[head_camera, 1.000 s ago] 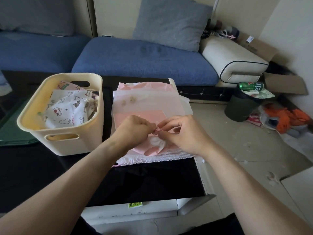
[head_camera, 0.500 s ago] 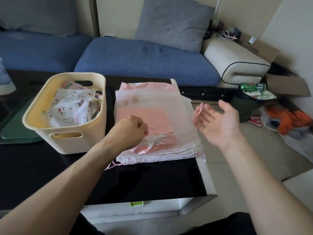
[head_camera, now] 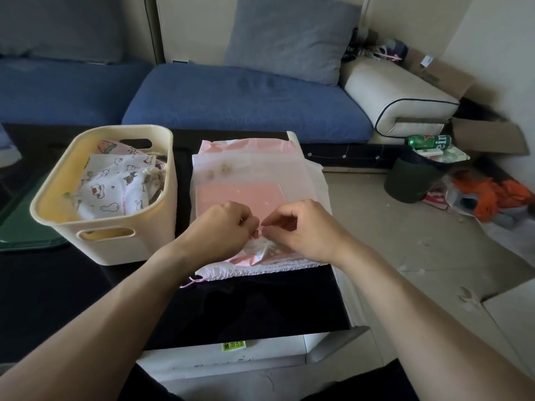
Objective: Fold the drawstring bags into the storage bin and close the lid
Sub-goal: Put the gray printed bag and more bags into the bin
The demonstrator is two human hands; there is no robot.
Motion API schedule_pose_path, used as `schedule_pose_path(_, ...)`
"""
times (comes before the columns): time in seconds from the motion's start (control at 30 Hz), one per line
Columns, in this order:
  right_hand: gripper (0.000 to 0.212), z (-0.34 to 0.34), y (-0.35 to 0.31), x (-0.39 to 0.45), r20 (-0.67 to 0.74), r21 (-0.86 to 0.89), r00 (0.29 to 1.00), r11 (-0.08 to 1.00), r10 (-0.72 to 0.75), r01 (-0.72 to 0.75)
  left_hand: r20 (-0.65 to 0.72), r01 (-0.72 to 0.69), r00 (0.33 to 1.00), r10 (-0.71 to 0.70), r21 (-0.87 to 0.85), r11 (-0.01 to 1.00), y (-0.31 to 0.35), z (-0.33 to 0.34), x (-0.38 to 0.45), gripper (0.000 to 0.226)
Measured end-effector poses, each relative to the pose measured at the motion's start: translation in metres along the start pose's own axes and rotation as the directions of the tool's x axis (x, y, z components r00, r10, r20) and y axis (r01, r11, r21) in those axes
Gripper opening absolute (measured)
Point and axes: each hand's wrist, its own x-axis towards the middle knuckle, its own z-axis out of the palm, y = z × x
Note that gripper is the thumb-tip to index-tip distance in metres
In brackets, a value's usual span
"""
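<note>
A stack of pink and white drawstring bags (head_camera: 254, 175) lies flat on the black table, right of a cream storage bin (head_camera: 121, 244). The bin holds folded bags with cartoon animal prints (head_camera: 115, 183). My left hand (head_camera: 223, 227) and my right hand (head_camera: 301, 227) meet over the gathered near end of the top bag, fingertips pinching its thin pink drawstring (head_camera: 260, 230). Another pink cord end (head_camera: 191, 282) sticks out at the stack's near left corner. I see no lid that I can tell apart.
A green flat thing (head_camera: 17, 227) lies left of the bin. Behind the black table (head_camera: 231, 308) stands a blue sofa (head_camera: 231, 102) with grey cushions. On the floor to the right are a dark waste bin (head_camera: 414, 180) with a green can, cardboard boxes and orange cloth.
My right hand, which had swung out open to the right half a second ago, has come back to the bag's gathered end and pinches the drawstring beside my left hand.
</note>
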Motion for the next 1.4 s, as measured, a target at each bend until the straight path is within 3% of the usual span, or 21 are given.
schedule_pose_path(0.17, 0.014, -0.006, 0.002, 0.001, -0.08, -0.027, 0.996, 0.999, -0.03, 0.028, -0.024, -0.017, 1.0, 0.017, 0.001, 1.0, -0.003, -0.004, 0.0, 0.033)
schedule_pose_path(0.3, 0.014, -0.022, 0.011, -0.001, -0.172, -0.053, 0.985, 0.999, -0.02, 0.011, -0.132, 0.017, 0.991, -0.011, 0.04, 0.999, -0.01, -0.016, 0.003, 0.035)
schedule_pose_path(0.57, 0.018, -0.028, 0.014, -0.004, -0.101, -0.126, 0.994, 0.99, 0.05, -0.062, -0.235, 0.029, 0.972, -0.007, 0.094, 0.995, -0.006, -0.005, 0.002, 0.036)
schedule_pose_path(0.77, 0.023, -0.027, 0.003, -0.003, -0.156, -0.167, 0.987, 0.986, -0.042, 0.016, -0.299, 0.107, 0.948, -0.111, -0.028, 0.994, -0.012, -0.01, 0.006, 0.032)
schedule_pose_path(0.97, 0.019, -0.04, 0.006, 0.0, -0.212, -0.173, 0.977, 0.985, -0.013, -0.025, -0.311, 0.118, 0.945, -0.105, 0.023, 0.993, -0.009, -0.004, 0.008, 0.039)
schedule_pose_path(1.0, 0.023, -0.038, 0.008, -0.001, -0.215, -0.151, 0.977, 0.987, 0.014, -0.048, -0.287, 0.124, 0.951, -0.118, 0.004, 0.992, -0.008, -0.002, 0.009, 0.04)
schedule_pose_path(1.07, 0.024, -0.033, 0.012, -0.004, -0.218, -0.131, 0.975, 0.988, 0.048, -0.078, -0.162, 0.188, 0.961, -0.226, -0.223, 0.957, -0.012, -0.002, 0.011, 0.044)
schedule_pose_path(1.17, 0.023, -0.03, 0.01, -0.006, -0.198, -0.173, 0.979, 0.982, 0.039, -0.074, 0.032, 0.311, 0.936, -0.349, -0.536, 0.785, -0.015, -0.008, 0.014, 0.044)
schedule_pose_path(1.27, 0.026, -0.028, 0.006, -0.007, -0.07, -0.173, 0.994, 0.98, 0.082, -0.093, 0.099, 0.307, 0.942, -0.321, -0.645, 0.7, -0.014, -0.012, 0.014, 0.049)
schedule_pose_path(1.4, 0.027, -0.02, 0.001, -0.008, 0.045, -0.148, 0.993, 0.984, 0.107, -0.099, 0.036, 0.198, 0.974, -0.222, -0.609, 0.769, -0.008, -0.016, 0.007, 0.044)
